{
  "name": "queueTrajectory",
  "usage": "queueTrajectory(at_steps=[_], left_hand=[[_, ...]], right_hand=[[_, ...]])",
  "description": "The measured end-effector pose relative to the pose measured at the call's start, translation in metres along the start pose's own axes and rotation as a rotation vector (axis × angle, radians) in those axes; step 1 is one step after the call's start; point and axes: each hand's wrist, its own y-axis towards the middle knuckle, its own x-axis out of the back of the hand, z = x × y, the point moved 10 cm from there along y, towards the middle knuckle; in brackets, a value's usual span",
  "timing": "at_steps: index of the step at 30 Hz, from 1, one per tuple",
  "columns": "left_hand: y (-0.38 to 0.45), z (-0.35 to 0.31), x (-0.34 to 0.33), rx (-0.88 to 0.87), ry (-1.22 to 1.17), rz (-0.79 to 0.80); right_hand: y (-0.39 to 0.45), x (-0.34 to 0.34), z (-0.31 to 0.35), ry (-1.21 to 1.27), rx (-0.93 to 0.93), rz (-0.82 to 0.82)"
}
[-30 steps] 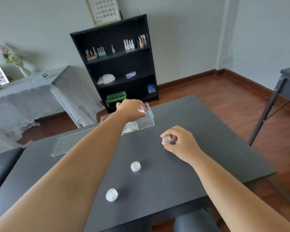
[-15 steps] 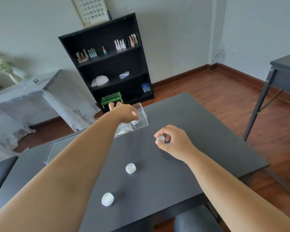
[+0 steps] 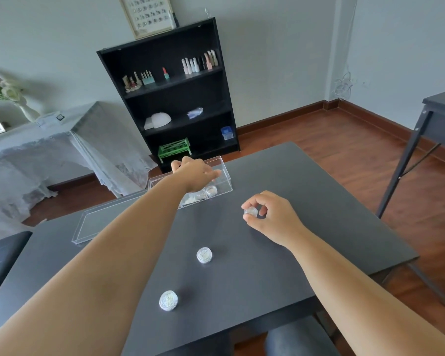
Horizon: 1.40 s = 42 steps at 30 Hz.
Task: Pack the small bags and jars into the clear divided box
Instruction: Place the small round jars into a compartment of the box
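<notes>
The clear divided box (image 3: 226, 181) stands at the far edge of the dark table (image 3: 306, 191). Inside it I see a small jar (image 3: 211, 190) and pale small bags (image 3: 190, 200). My left hand (image 3: 195, 173) hovers over the box with fingers spread and nothing in it. My right hand (image 3: 270, 217) is above the table to the right of the box, pinching a small clear jar (image 3: 251, 211) between thumb and fingers. Two more small jars (image 3: 204, 255) (image 3: 168, 300) stand loose on the table nearer to me.
The box's clear lid (image 3: 98, 222) lies flat on the table left of the box. A black shelf unit (image 3: 172, 93) stands behind the table. A draped side table (image 3: 36, 150) is at the left, a dark desk (image 3: 439, 109) at the right.
My left hand has let go of a jar, which now sits in the box, and its fingers have opened. The right hand holds its jar in nearly the same place.
</notes>
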Motion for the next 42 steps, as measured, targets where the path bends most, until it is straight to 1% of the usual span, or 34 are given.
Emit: queueTrajectory(at_steps=[3, 6, 9, 11, 15, 19, 25, 28, 30, 34, 40, 42], left_hand=[[-0.014, 0.004, 0.011, -0.036, -0.195, -0.111], [-0.050, 0.020, 0.019, -0.050, -0.389, -0.291], [-0.103, 0.048, 0.010, -0.029, -0.561, -0.461], [-0.139, 0.067, -0.004, -0.009, -0.655, -0.506], [-0.195, 0.097, -0.040, 0.057, -0.745, -0.503], [-0.222, 0.106, -0.065, 0.126, -0.692, -0.475], [-0.222, 0.092, -0.067, 0.111, -0.518, -0.414], [-0.224, 0.093, -0.068, 0.118, -0.530, -0.415], [-0.225, 0.094, -0.068, 0.122, -0.545, -0.420], [-0.224, 0.094, -0.068, 0.113, -0.550, -0.415], [-0.224, 0.097, -0.070, 0.110, -0.554, -0.419], [-0.223, 0.097, -0.070, 0.106, -0.556, -0.416]], right_hand=[[0.001, 0.003, 0.002, 0.024, 0.010, -0.025], [0.003, 0.008, -0.002, 0.117, -0.018, -0.055], [0.010, 0.007, -0.005, 0.168, -0.063, 0.000], [0.020, 0.008, 0.002, 0.111, -0.044, 0.039], [0.061, 0.012, 0.029, -0.016, 0.025, 0.055], [0.106, -0.001, 0.059, -0.168, 0.106, 0.100], [0.141, -0.043, 0.070, -0.463, 0.086, 0.308], [0.149, -0.062, 0.069, -0.629, 0.079, 0.400], [0.152, -0.071, 0.066, -0.697, 0.043, 0.456], [0.157, -0.080, 0.061, -0.764, -0.014, 0.524], [0.151, -0.076, 0.052, -0.820, -0.095, 0.502], [0.147, -0.074, 0.050, -0.791, -0.118, 0.522]])
